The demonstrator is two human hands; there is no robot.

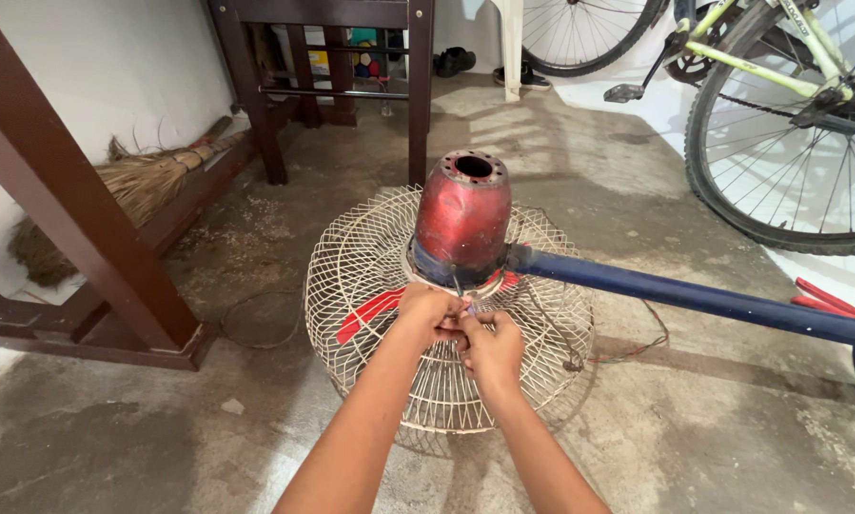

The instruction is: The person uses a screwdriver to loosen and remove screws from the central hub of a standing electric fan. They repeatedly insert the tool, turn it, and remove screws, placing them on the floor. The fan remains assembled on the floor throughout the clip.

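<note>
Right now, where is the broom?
In the head view the broom lies at the far left, leaning along the white wall behind the dark wooden frame, left of the fan's wire cage where both hands work.

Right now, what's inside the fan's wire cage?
Through the wire cage, red fan blades show left of the hands; one more red piece peeks by the blue pole. The red motor housing and both hands cover the hub and remaining blades.
</note>
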